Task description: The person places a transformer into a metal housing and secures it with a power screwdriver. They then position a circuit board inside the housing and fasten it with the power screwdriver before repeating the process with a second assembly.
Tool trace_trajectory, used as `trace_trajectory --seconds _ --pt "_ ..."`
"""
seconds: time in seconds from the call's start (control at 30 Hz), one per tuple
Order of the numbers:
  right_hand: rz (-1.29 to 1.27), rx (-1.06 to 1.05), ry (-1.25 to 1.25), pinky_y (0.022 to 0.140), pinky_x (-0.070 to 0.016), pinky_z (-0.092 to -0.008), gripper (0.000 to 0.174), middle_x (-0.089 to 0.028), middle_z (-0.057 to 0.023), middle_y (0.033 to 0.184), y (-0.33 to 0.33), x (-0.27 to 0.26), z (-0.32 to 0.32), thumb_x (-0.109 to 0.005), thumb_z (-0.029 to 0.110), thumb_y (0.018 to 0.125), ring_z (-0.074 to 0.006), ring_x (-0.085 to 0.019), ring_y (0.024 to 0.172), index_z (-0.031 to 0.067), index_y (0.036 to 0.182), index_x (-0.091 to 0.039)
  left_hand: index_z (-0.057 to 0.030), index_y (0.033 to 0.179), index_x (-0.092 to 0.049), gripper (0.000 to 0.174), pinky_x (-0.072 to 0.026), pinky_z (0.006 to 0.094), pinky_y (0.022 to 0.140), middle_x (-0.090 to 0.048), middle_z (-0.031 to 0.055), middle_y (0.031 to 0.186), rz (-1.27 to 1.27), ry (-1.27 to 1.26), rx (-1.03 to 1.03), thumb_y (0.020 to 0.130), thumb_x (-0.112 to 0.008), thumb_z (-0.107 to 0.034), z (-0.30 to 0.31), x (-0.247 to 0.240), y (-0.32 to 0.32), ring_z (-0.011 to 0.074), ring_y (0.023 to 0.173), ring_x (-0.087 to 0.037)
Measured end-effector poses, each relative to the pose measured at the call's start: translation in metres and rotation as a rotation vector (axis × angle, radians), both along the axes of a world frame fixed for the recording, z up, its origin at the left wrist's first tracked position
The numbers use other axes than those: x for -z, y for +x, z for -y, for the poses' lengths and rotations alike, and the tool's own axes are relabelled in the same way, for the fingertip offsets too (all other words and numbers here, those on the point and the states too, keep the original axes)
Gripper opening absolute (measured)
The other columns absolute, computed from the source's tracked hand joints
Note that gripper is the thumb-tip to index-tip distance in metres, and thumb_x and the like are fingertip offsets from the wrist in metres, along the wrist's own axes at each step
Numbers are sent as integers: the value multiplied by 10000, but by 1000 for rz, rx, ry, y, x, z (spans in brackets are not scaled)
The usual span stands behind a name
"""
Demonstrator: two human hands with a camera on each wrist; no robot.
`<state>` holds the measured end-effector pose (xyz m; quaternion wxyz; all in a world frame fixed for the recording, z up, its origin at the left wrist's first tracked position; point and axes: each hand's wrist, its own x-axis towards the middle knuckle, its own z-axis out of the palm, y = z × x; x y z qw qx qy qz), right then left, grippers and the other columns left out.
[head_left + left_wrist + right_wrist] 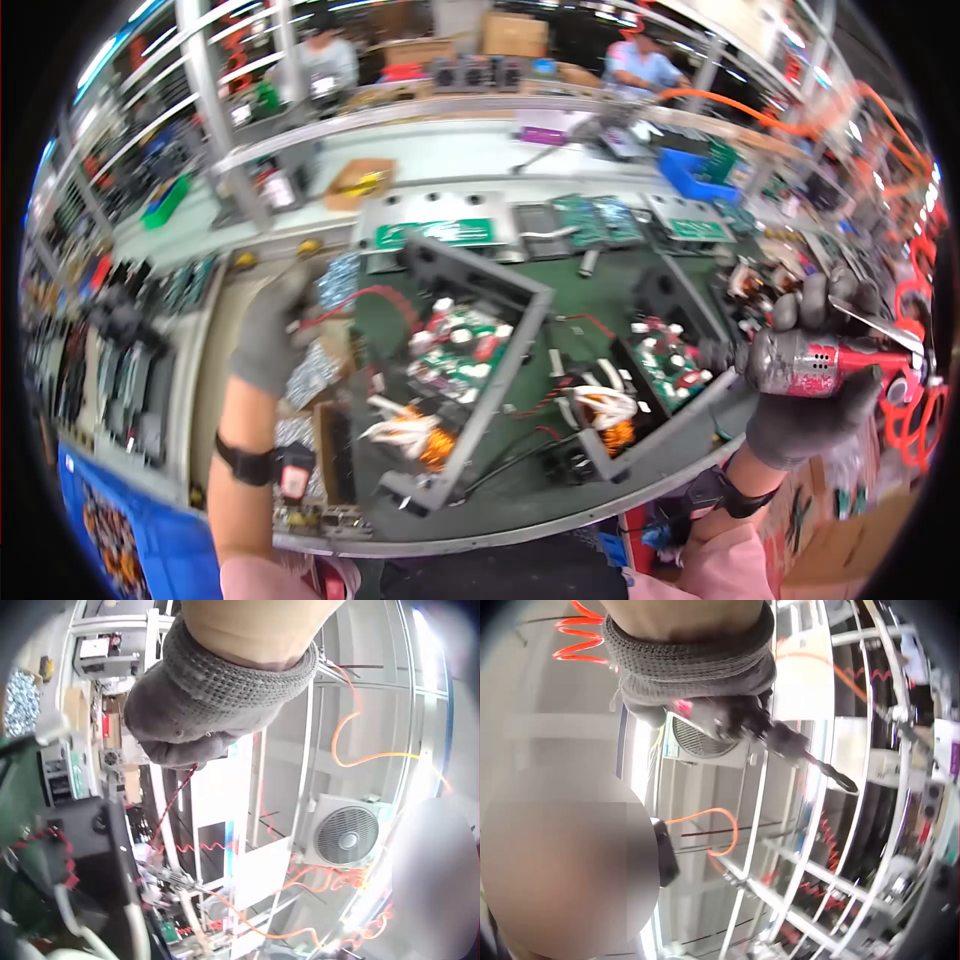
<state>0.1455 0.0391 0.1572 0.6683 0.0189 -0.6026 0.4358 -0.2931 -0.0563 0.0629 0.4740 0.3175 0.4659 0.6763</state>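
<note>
My gloved left hand pinches the end of a twisted red and black wire at the left of the bench. The wire runs to a dark metal frame, which holds a green circuit board with white parts and a copper coil. My gloved right hand grips a red and grey air drill, raised at the right. Its chuck points left, and a rod with a looped, hook-like tip shows in the right wrist view. A second frame with a similar board stands below the chuck.
Metal plates with green boards line the back of the bench. Coiled orange-red air hoses hang at the right. Foil-wrapped pieces lie beside my left forearm, and a blue bin stands lower left. Two people sit across the line.
</note>
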Motion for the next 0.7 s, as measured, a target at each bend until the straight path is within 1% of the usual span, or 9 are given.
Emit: trace_trajectory --seconds 0.03,0.1,0.17,0.2,0.23,0.3,0.33,0.63,0.7 --pt "44 -76 41 831 -405 -361 592 -444 -84 1131 -17 -3 -2 -696 390 792 -205 -406 893 34 1218 -490 52 1279 -467 428 -294 149 421 -480 5 803 -91 25 -14 947 -509 -214 -2 -14 21 35 615 -411" --pt "12 -81 -25 863 -431 -397 532 -456 -187 1322 -60 -8 10 -672 340 815 -280 -500 1108 36 1210 -487 38 1157 -564 343 -325 156 444 -592 28 865 -292 152 18 907 -580 -195 -2 -30 47 45 659 -482" --pt "-74 -121 -61 857 -452 -412 553 -416 -225 1389 -95 -12 16 -656 330 827 -315 -513 1168 30 1252 -471 24 1128 -582 314 -348 158 450 -600 52 859 12 69 86 933 -544 -219 -6 -40 73 54 661 -510" --pt "2 -218 -69 824 -463 -401 535 -398 -223 1407 -100 -14 17 -646 330 828 -298 -553 1104 34 1237 -468 16 1121 -585 311 -347 161 442 -602 61 853 -38 39 102 942 -534 -233 -8 -37 82 57 642 -506" --pt "-90 -214 -87 773 -452 -375 484 -511 -175 1241 -119 -13 19 -647 331 813 -262 -555 987 63 1176 -473 7 1114 -588 308 -347 163 434 -603 69 846 -89 8 124 951 -525 -247 -9 -33 91 59 622 -503" --pt "14 -227 120 718 -426 -350 453 -509 -86 975 -138 -18 16 -649 333 793 -211 -498 838 88 1130 -472 -8 1059 -601 301 -332 174 410 -592 56 802 10 -138 206 963 -511 -278 -10 -38 103 61 590 -491" --pt "23 -105 -20 692 -407 -335 466 -405 -31 836 -147 -20 29 -655 328 777 -188 -432 771 97 1136 -471 -11 1002 -602 313 -315 184 393 -574 39 766 5 -94 279 969 -500 -306 -10 -36 105 63 592 -490" --pt "107 -78 -35 629 -473 -316 436 -498 -62 866 -167 -16 36 -699 259 754 -197 -510 764 104 1116 -512 -35 940 -604 395 -306 206 377 -549 19 692 8 -101 318 957 -498 -415 -18 -34 114 69 529 -471" --pt "154 -135 170 620 -467 -303 428 -498 -63 868 -167 -14 27 -697 269 757 -199 -509 767 108 1108 -512 -35 938 -604 419 -306 204 379 -553 20 697 -10 -105 345 943 -514 -444 -20 -30 110 68 528 -473"
